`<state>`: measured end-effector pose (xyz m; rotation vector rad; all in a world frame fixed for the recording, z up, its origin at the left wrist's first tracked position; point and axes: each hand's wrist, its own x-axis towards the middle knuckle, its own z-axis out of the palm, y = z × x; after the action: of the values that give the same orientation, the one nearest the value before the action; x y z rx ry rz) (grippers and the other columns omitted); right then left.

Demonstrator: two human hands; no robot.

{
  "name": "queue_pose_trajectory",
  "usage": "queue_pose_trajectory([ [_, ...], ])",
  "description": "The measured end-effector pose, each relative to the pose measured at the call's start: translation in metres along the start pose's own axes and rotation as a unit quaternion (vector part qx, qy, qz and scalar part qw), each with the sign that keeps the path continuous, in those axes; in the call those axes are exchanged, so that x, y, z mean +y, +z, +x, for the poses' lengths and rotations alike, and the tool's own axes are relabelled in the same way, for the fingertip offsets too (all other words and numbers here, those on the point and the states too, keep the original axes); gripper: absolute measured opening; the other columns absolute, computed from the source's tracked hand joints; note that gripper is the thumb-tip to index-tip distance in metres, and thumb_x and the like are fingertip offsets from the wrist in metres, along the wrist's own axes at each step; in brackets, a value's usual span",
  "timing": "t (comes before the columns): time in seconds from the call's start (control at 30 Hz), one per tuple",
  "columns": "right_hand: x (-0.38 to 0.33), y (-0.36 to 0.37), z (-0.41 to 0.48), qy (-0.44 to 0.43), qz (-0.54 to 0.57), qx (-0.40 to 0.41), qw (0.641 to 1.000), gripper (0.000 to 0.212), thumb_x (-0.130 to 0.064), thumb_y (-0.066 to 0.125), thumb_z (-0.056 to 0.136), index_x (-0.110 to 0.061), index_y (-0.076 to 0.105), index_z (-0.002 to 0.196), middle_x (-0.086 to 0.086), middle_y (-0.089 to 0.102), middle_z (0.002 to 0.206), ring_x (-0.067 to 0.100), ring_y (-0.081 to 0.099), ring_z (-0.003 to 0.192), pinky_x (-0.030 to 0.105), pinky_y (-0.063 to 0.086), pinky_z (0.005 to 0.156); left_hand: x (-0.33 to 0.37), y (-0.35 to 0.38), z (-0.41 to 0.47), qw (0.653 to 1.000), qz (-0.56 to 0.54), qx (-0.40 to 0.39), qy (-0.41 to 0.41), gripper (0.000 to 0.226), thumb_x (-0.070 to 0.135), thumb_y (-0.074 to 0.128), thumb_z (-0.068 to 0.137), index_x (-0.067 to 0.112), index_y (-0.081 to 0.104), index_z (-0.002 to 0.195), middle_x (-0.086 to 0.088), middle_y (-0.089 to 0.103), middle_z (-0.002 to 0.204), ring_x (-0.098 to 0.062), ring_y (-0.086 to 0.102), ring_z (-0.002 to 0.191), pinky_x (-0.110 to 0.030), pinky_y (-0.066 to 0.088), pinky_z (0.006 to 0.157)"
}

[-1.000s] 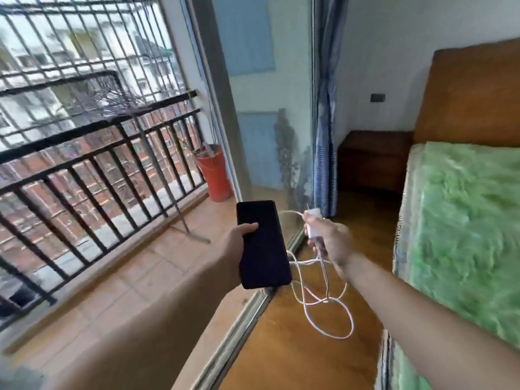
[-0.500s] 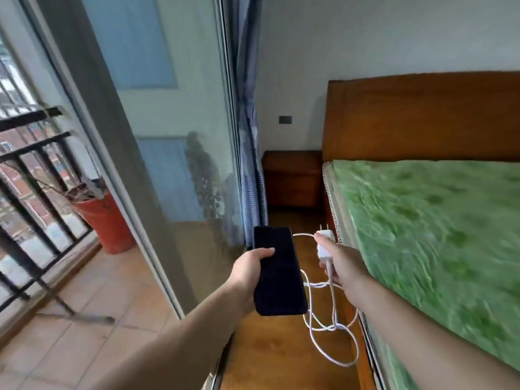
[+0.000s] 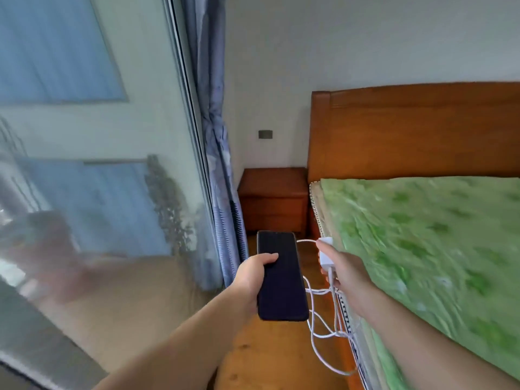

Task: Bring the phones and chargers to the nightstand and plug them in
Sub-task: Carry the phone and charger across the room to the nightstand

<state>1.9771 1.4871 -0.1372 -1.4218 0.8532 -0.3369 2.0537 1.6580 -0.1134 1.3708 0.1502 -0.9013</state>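
Note:
My left hand (image 3: 251,274) grips a black phone (image 3: 281,280) by its left edge, screen dark and facing up. Just to its right, my right hand (image 3: 347,273) holds a white charger plug (image 3: 325,256); its white cable (image 3: 323,330) hangs in loops below both hands and runs to the phone's top. Ahead stands the brown wooden nightstand (image 3: 274,197), in the corner between the curtain and the bed's headboard. A dark wall socket (image 3: 265,134) sits on the wall above it.
A bed with a green cover (image 3: 427,249) and a wooden headboard (image 3: 416,130) fills the right side. A glass sliding door (image 3: 98,178) and a blue curtain (image 3: 218,164) line the left. A narrow strip of wooden floor (image 3: 270,356) leads to the nightstand.
The view has swung right from the balcony into the bedroom, and the nightstand and bed have come closer. Both hands keep the same hold on the phone and the charger.

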Motion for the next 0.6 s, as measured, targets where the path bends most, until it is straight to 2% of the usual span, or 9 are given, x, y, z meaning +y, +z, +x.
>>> queue_pose_trajectory([
  [0.1, -0.029, 0.004, 0.069, 0.003, 0.007, -0.023, 1.000, 0.037, -0.058, 0.072, 0.070, -0.024, 0.062, 0.081, 0.010, 0.069, 0.082, 0.022, 0.058, 0.067, 0.037, 0.043, 0.071, 0.040, 0.018, 0.061, 1.000, -0.011, 0.025, 0.005, 0.035, 0.028, 0.069, 0.081, 0.009, 0.063, 0.109, -0.017, 0.077, 0.088, -0.035, 0.074, 0.076, -0.046, 0.060, 0.063],
  [0.27, -0.076, 0.014, 0.172, -0.004, -0.014, -0.032, 0.999, 0.043, -0.059, 0.072, 0.071, -0.019, 0.066, 0.087, 0.009, 0.068, 0.079, 0.023, 0.063, 0.076, 0.039, 0.047, 0.077, 0.107, 0.039, 0.150, 0.999, -0.041, 0.022, 0.006, 0.035, 0.028, 0.069, 0.080, 0.010, 0.064, 0.110, -0.017, 0.076, 0.088, -0.035, 0.074, 0.074, -0.044, 0.059, 0.057],
  [0.43, -0.099, 0.036, 0.274, -0.014, -0.049, -0.025, 0.998, 0.038, -0.057, 0.071, 0.073, -0.020, 0.067, 0.079, 0.009, 0.067, 0.075, 0.023, 0.062, 0.074, 0.034, 0.043, 0.067, 0.162, 0.045, 0.251, 0.998, -0.055, 0.023, 0.010, 0.033, 0.029, 0.069, 0.080, 0.009, 0.065, 0.106, -0.016, 0.077, 0.084, -0.033, 0.074, 0.071, -0.042, 0.058, 0.052],
  [0.5, -0.104, 0.045, 0.320, -0.016, -0.074, -0.007, 0.997, 0.035, -0.053, 0.072, 0.074, -0.023, 0.062, 0.061, 0.000, 0.060, 0.057, 0.026, 0.066, 0.078, 0.034, 0.039, 0.063, 0.176, 0.046, 0.299, 0.998, -0.062, 0.019, -0.002, 0.033, 0.029, 0.069, 0.081, 0.010, 0.065, 0.107, -0.016, 0.077, 0.083, -0.032, 0.074, 0.071, -0.043, 0.059, 0.054],
  [0.57, -0.115, 0.056, 0.365, -0.013, -0.103, 0.004, 0.995, 0.050, -0.049, 0.073, 0.076, -0.025, 0.051, 0.038, -0.012, 0.043, 0.036, 0.022, 0.061, 0.061, 0.033, 0.034, 0.056, 0.191, 0.047, 0.352, 0.998, -0.064, 0.014, -0.015, 0.034, 0.028, 0.068, 0.081, 0.009, 0.065, 0.109, -0.017, 0.077, 0.086, -0.034, 0.074, 0.075, -0.047, 0.060, 0.064],
  [0.6, -0.122, 0.062, 0.390, -0.016, -0.119, 0.008, 0.993, 0.053, -0.048, 0.073, 0.076, -0.024, 0.051, 0.034, -0.014, 0.038, 0.032, 0.017, 0.054, 0.050, 0.032, 0.032, 0.054, 0.199, 0.049, 0.379, 0.998, -0.064, 0.013, -0.019, 0.035, 0.028, 0.068, 0.082, 0.009, 0.064, 0.111, -0.017, 0.076, 0.090, -0.035, 0.074, 0.079, -0.050, 0.060, 0.071],
])
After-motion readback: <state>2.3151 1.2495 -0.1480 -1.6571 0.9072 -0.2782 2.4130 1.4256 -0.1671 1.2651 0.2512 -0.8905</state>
